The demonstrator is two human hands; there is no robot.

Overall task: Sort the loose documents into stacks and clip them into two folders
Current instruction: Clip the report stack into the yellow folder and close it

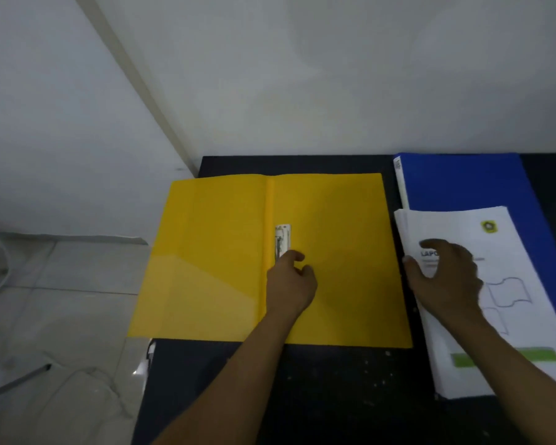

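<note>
Pinching, as it seems through the blur, the near end of the metal clip [283, 239] with curled left hand [291, 281] on the open yellow folder [334, 220], mid-table. Resting the spread right hand [446, 277] flat on the paper stack [511, 316] at 3 o'clock, over the blue folder [463, 181], thumb touching its left edge. Judging the sheets light, floppy, sliding easily; gripping that left edge, thumb under.

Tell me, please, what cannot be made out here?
Head view: printed title on the white paper stack, blurred and partly under the right hand.
Blue plastic folder: contents hidden by its closed cover.
Silver metal clip in the open yellow folder: lower end behind the left hand.
</note>
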